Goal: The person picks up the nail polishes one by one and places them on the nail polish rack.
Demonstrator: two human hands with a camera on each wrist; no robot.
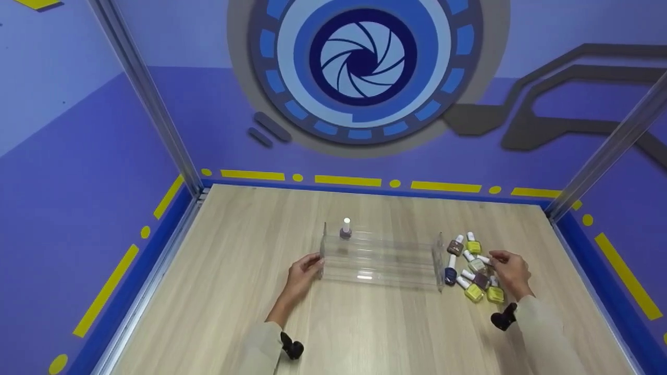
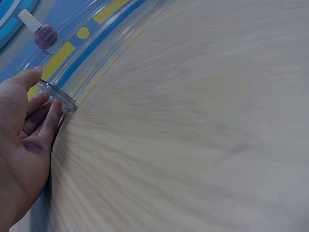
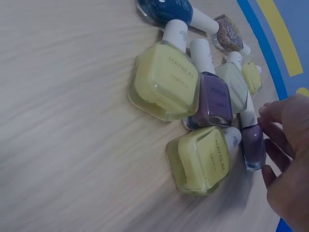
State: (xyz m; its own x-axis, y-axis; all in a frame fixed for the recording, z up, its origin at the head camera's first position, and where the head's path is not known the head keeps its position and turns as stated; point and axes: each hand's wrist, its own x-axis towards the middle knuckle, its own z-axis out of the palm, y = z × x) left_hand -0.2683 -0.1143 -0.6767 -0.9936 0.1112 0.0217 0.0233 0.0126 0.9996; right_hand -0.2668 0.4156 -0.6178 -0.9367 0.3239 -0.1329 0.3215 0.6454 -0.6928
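My left hand [image 1: 302, 276] grips the left end panel of a clear stepped display rack [image 1: 385, 284], thumb on one side and fingers on the other. On the rack's upper tier, near its left end, a mauve nail polish bottle [image 1: 345, 230] stands upright with its white cap up. At the right, my right hand [image 1: 513, 272] pinches the white cap of a dark purple nail polish bottle [image 3: 253, 147] at the edge of a loose group. In that group lie yellow bottles [image 3: 166, 82], another purple bottle [image 3: 215, 99] and a pale green bottle [image 3: 231, 87].
A dark blue bottle [image 1: 451, 276] lies close to the rack's right end panel, with a brown glittery bottle [image 1: 455, 247] behind it. The wooden table [image 1: 250, 219] is bounded by blue printed walls [image 1: 182, 120] and metal posts [image 1: 156, 114].
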